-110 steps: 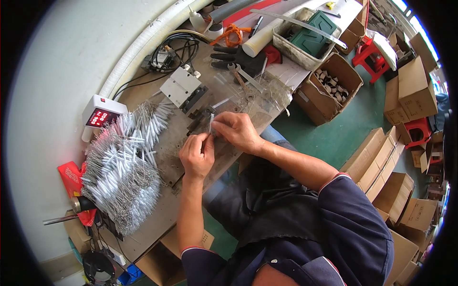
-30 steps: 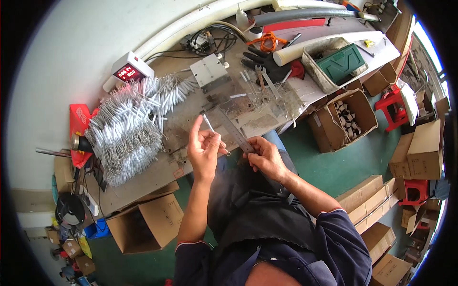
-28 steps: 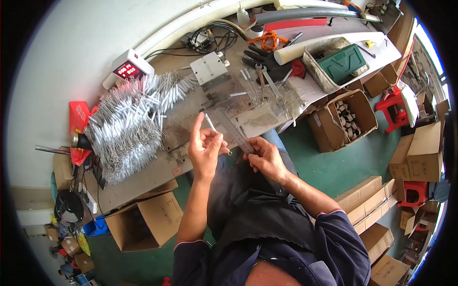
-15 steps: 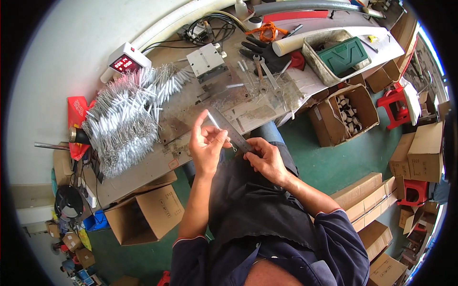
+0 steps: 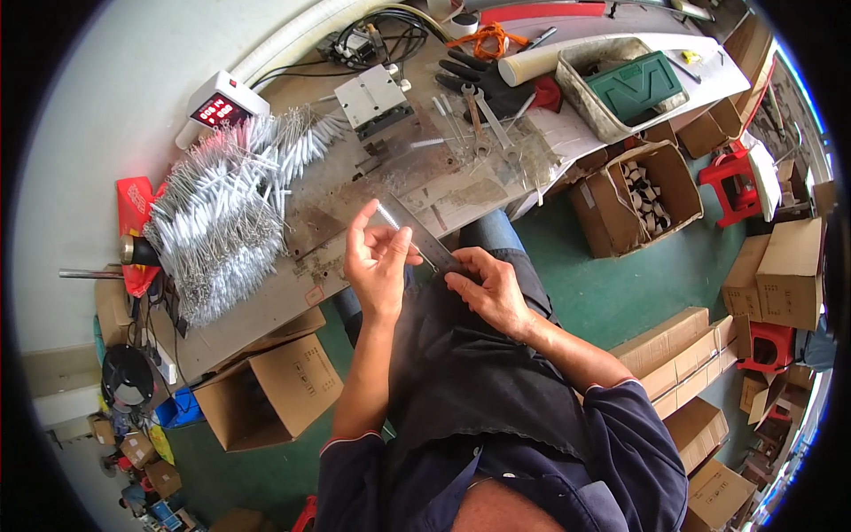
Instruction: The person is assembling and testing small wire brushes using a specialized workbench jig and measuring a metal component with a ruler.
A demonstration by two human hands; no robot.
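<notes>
In front of the bench edge, my left hand (image 5: 377, 270) pinches a small white-bristled wire brush (image 5: 387, 215) between thumb and fingers, its bristle end pointing up and away. My right hand (image 5: 492, 291) grips the near end of a steel ruler (image 5: 424, 235). The brush lies along the ruler's left edge; whether it touches cannot be made out. Its wire end sits close to my right fingertips and is partly hidden. On the left of the bench, a large heap of similar brushes (image 5: 222, 217) is piled up.
A grey metal block fixture (image 5: 370, 96) stands on the bench behind my hands, with two wrenches (image 5: 493, 120) to its right. A counter with a red display (image 5: 222, 106) is behind the heap. Cardboard boxes (image 5: 315, 381) stand below, and a grey bin (image 5: 576, 93) sits far right.
The brush has come closer alongside the ruler, and its wire loop has moved up beside my right fingertips. Both hands keep their grips. The whole view has shifted slightly.
</notes>
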